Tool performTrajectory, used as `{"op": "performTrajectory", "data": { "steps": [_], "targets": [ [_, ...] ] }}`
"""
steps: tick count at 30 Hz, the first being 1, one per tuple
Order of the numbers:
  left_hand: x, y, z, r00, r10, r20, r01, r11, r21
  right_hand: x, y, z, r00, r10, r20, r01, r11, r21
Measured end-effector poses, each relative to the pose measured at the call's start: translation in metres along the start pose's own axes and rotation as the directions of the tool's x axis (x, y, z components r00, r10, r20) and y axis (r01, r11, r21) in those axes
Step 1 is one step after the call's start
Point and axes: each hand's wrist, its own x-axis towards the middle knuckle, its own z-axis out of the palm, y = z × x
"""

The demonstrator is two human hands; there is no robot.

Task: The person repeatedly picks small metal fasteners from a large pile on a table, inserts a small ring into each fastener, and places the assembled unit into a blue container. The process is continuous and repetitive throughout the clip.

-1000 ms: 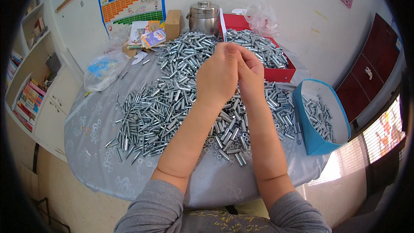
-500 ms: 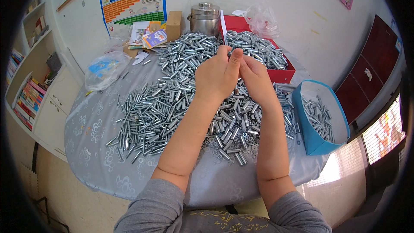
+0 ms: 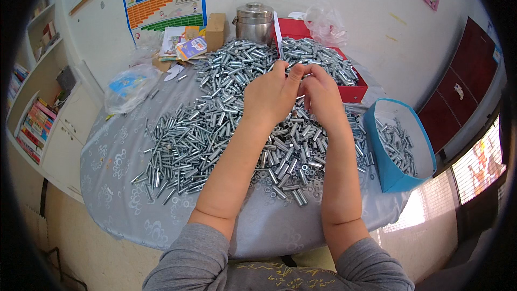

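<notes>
My left hand (image 3: 271, 96) and my right hand (image 3: 323, 97) meet above a big pile of metal bolts and sleeves (image 3: 188, 143). The left fingers are closed with the thumb pointing up; whatever they grip is hidden behind the hand. Beside that thumb, the right fingers are curled inward, their tips close to the left hand, and I cannot make out anything in them. Small washers (image 3: 305, 168) lie among the metal parts under my wrists.
A blue box (image 3: 401, 175) holding bolts stands at the right. Behind my hands is a red box (image 3: 353, 94) heaped with metal parts, beside a steel pot (image 3: 254, 26). Plastic bags (image 3: 129, 89), papers and a cardboard box (image 3: 216, 32) sit on the far left of the table.
My right fingers have lifted and curled, drawing slightly back from the left hand and opening a small gap. My left hand has hardly moved.
</notes>
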Motion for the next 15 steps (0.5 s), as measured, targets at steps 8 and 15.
{"op": "performTrajectory", "data": {
  "steps": [8,15],
  "targets": [
    [0.000,-0.001,0.007,0.997,0.029,0.077,-0.029,1.000,-0.009,-0.003,0.000,0.004,0.995,-0.086,-0.044,0.080,0.989,-0.128],
    [0.001,0.002,0.010,0.998,0.039,0.046,-0.037,0.999,-0.039,0.000,0.010,-0.005,0.995,-0.094,0.033,0.093,0.995,0.017]
  ]
}}
